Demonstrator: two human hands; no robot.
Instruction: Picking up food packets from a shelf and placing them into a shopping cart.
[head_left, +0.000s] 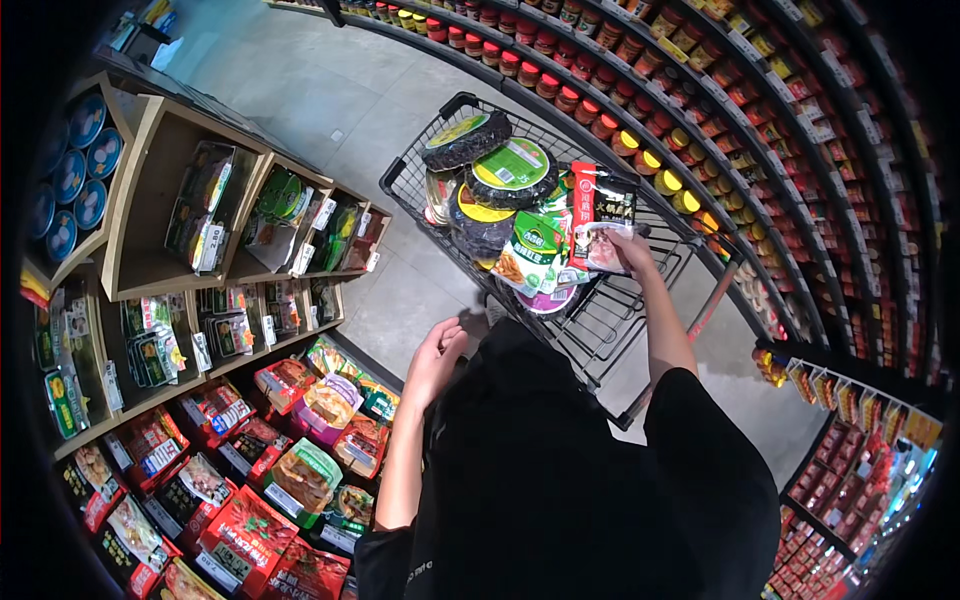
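Observation:
A wire shopping cart (600, 330) stands before me, its basket partly filled. My right hand (632, 253) grips the lower right corner of a black and red food packet (602, 214) on the pile. Beside this packet lies a green and white food pouch (531, 251). Round packages in dark wrapping, one with a green label (513, 165) and one with a yellow label (465, 139), rest towards the far end. A purple-labelled round package (551, 300) sits under the pouches. Left of the cart, my left hand (439, 356) hangs over the floor, fingers loosely curled and holding nothing.
Long shelves of red-lidded jars (547, 86) run along the cart's far right side. To my left stand wooden bins (255, 217) of packets, with a display of red food packages (247, 529) below them. Another stocked rack (840, 480) is at the lower right.

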